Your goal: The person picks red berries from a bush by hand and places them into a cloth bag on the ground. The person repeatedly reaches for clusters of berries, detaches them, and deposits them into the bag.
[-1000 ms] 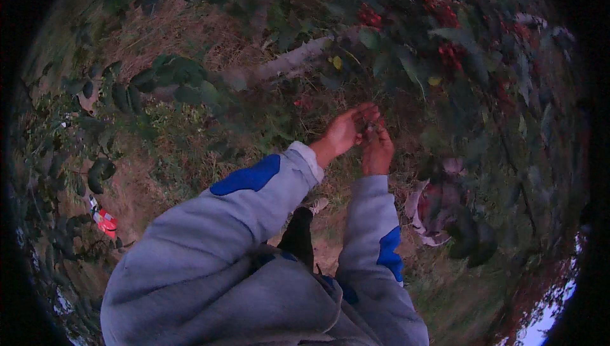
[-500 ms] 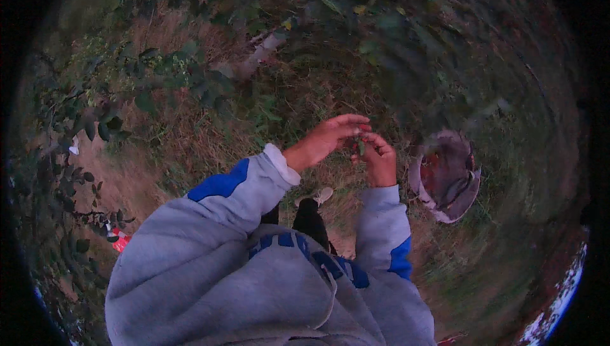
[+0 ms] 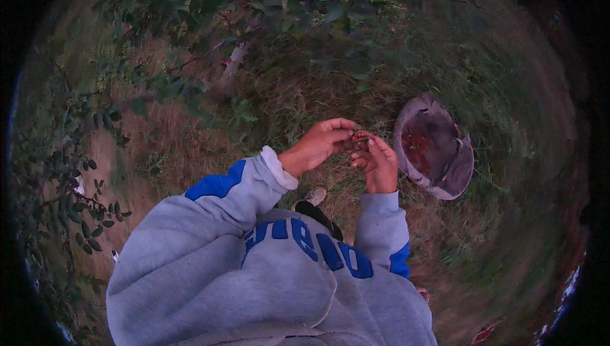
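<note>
In front of my body, my left hand (image 3: pixel 319 146) and my right hand (image 3: pixel 380 167) meet at the fingertips. Between them is a small cluster of red berries (image 3: pixel 361 135) with dark stems, partly covered by the fingers. My left fingers pinch the cluster from one side; my right thumb and fingers close on it from the other. Just right of my right hand, a greyish cloth-lined bucket (image 3: pixel 403 149) stands on the grass, with red berries (image 3: pixel 417 144) lying inside.
Leafy branches (image 3: pixel 286 3) hang across the far side, some bearing red fruit. A pale trunk (image 3: pixel 234 66) rises at far left of centre. More twigs with leaves (image 3: pixel 92 225) reach in at left. Dry grass (image 3: pixel 286 92) covers the ground around my shoe (image 3: pixel 316 196).
The view has shifted, and the bucket sits higher and further left in it. The berry cluster shows more plainly between my fingers. My hands stay together at nearly the same spot.
</note>
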`<action>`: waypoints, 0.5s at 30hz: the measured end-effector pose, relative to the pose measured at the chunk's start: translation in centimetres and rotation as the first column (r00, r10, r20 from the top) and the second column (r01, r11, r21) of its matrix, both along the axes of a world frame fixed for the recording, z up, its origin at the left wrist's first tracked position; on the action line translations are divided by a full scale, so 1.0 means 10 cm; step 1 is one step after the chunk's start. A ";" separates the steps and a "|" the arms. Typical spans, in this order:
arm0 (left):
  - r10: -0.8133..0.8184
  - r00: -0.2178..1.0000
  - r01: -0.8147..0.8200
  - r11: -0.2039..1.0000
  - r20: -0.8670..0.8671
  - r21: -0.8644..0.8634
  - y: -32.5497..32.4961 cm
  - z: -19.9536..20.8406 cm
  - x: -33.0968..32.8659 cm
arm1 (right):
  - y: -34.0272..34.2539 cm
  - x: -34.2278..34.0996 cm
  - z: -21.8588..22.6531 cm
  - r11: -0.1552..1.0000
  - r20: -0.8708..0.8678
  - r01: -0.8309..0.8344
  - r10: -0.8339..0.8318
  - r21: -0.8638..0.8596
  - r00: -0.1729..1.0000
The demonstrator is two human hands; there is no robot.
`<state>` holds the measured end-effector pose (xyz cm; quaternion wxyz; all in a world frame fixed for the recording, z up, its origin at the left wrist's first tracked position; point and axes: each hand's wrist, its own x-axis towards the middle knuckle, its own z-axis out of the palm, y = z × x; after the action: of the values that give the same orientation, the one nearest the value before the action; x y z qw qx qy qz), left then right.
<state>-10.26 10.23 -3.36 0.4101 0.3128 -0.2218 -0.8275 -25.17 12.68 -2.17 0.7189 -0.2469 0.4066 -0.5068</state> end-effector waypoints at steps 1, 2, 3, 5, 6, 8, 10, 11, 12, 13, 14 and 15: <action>-0.028 0.999 0.027 0.999 -0.030 -0.021 0.01 0.04 -0.03 | 0.03 -0.05 0.02 1.000 -0.050 0.008 -0.008 -0.006 0.999; -0.056 0.997 0.055 0.998 -0.049 -0.020 0.03 0.09 -0.07 | 0.06 -0.11 0.04 1.000 -0.089 0.012 -0.014 -0.026 0.996; -0.092 0.995 0.090 0.994 -0.026 -0.061 0.05 0.13 -0.11 | 0.09 -0.16 0.06 0.999 -0.127 0.014 -0.019 -0.043 0.992; -0.158 0.987 0.159 0.983 0.018 -0.090 0.08 0.22 -0.18 | 0.13 -0.25 0.11 0.996 -0.216 -0.047 0.029 -0.078 0.976; -0.159 0.979 0.178 0.972 0.125 -0.152 0.09 0.26 -0.20 | 0.14 -0.27 0.13 0.995 -0.272 -0.073 0.051 -0.070 0.961; -0.139 0.947 0.224 0.931 0.289 -0.287 0.14 0.32 -0.27 | 0.19 -0.32 0.19 0.993 -0.221 -0.054 0.031 -0.100 0.975; -0.156 0.953 0.222 0.943 0.259 -0.248 0.18 0.36 -0.31 | 0.23 -0.38 0.26 0.995 -0.150 -0.024 0.009 -0.100 0.989; -0.167 0.957 0.222 0.948 0.239 -0.229 0.20 0.37 -0.33 | 0.25 -0.43 0.30 0.996 -0.099 -0.008 -0.001 -0.092 0.995; -0.157 0.957 0.219 0.942 0.243 -0.255 0.22 0.38 -0.35 | 0.26 -0.47 0.32 0.996 -0.045 0.003 -0.007 -0.094 0.999; -0.150 0.958 0.218 0.936 0.245 -0.278 0.23 0.39 -0.37 | 0.26 -0.49 0.34 0.997 -0.077 -0.002 -0.003 -0.073 0.997; -0.145 0.955 0.221 0.929 0.258 -0.296 0.24 0.39 -0.39 | 0.26 -0.52 0.35 0.998 -0.105 -0.011 0.004 -0.065 0.994; -0.140 0.947 0.234 0.918 0.288 -0.322 0.26 0.39 -0.41 | 0.26 -0.54 0.35 0.997 -0.116 -0.026 0.018 -0.072 0.993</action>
<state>-14.37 12.85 0.57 0.3452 0.3171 -0.4468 -0.7620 -30.58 15.24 1.31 0.6904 -0.3063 0.4259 -0.4982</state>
